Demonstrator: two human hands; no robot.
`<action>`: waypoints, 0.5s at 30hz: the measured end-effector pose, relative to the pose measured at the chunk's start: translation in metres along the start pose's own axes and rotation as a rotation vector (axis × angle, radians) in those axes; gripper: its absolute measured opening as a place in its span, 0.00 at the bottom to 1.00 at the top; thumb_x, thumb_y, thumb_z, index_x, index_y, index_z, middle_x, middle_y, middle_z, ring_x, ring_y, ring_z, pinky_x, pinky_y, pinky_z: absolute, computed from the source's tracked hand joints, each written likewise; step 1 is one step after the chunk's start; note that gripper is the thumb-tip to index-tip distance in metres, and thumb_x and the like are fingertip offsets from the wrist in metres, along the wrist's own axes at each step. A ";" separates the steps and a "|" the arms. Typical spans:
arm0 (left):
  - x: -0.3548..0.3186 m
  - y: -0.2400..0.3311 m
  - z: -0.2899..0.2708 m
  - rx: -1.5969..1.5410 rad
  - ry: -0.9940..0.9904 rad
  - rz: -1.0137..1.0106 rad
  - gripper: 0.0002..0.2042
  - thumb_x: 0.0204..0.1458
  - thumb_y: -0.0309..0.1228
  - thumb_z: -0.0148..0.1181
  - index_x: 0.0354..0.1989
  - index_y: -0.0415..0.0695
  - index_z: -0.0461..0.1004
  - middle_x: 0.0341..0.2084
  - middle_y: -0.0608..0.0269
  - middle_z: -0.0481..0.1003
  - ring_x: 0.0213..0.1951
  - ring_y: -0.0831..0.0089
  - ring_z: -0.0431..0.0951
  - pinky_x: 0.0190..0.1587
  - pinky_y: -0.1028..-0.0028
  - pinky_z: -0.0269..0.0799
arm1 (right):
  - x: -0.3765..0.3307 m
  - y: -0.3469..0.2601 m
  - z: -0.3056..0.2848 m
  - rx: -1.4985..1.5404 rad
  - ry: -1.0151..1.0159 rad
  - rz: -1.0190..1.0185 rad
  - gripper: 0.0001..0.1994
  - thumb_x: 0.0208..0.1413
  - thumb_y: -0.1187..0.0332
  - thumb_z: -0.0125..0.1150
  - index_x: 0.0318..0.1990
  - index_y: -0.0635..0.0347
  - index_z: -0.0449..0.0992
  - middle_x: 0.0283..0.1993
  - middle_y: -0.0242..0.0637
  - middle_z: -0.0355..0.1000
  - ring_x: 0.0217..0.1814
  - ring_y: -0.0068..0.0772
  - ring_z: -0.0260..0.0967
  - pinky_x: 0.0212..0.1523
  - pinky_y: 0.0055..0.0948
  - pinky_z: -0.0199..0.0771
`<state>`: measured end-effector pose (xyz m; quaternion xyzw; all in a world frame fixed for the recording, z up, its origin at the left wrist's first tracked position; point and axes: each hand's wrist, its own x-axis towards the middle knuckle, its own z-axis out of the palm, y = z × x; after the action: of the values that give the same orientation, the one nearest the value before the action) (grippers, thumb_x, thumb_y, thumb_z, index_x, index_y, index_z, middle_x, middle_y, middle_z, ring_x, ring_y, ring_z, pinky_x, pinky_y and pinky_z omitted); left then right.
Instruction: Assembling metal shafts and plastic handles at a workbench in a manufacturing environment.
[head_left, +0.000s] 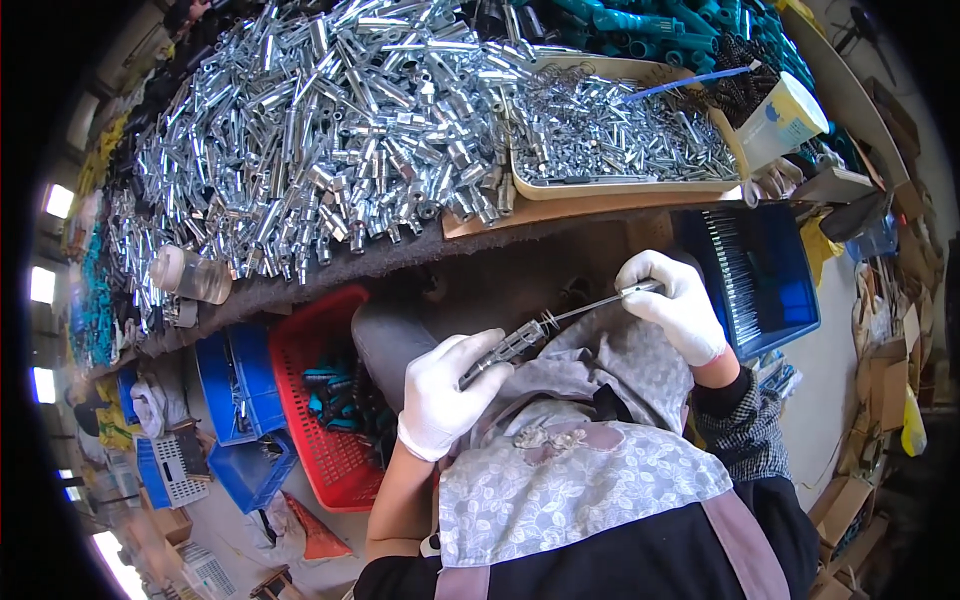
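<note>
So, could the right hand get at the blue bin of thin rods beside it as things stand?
Probably yes. The right hand is close beside the blue bin, whose top is open with nothing between them. But its grip is taken up with the end of a thin metal rod, which would need letting go first.

Workbench (400, 262) heaped with metal fittings (320, 120)

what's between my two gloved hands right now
In the head view, a thin metal rod with a small spring on it spans from the left hand to the right hand, above the grey apron.
</note>
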<state>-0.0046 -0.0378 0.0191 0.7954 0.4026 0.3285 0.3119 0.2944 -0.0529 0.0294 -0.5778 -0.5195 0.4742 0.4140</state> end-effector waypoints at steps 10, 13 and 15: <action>-0.002 0.004 0.004 -0.033 -0.017 0.073 0.16 0.45 0.26 0.71 0.43 0.36 0.79 0.33 0.50 0.81 0.32 0.55 0.83 0.36 0.67 0.78 | -0.001 -0.012 0.021 -0.020 -0.274 0.004 0.08 0.53 0.70 0.62 0.38 0.64 0.76 0.32 0.32 0.73 0.35 0.21 0.70 0.39 0.24 0.71; -0.002 0.001 0.007 -0.049 -0.026 0.074 0.16 0.44 0.26 0.72 0.42 0.36 0.79 0.33 0.50 0.81 0.32 0.55 0.83 0.36 0.67 0.78 | -0.002 -0.009 0.037 -0.095 -0.333 -0.081 0.09 0.54 0.69 0.61 0.39 0.65 0.74 0.34 0.40 0.74 0.36 0.32 0.73 0.40 0.30 0.72; -0.001 -0.002 0.007 -0.052 -0.019 0.086 0.16 0.44 0.26 0.72 0.42 0.35 0.79 0.33 0.49 0.81 0.32 0.55 0.83 0.36 0.67 0.78 | -0.004 -0.010 0.041 -0.090 -0.333 -0.106 0.10 0.55 0.69 0.60 0.42 0.64 0.72 0.35 0.41 0.73 0.37 0.34 0.73 0.40 0.31 0.72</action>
<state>-0.0007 -0.0396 0.0133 0.8067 0.3562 0.3443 0.3221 0.2527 -0.0564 0.0310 -0.4810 -0.6311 0.5174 0.3204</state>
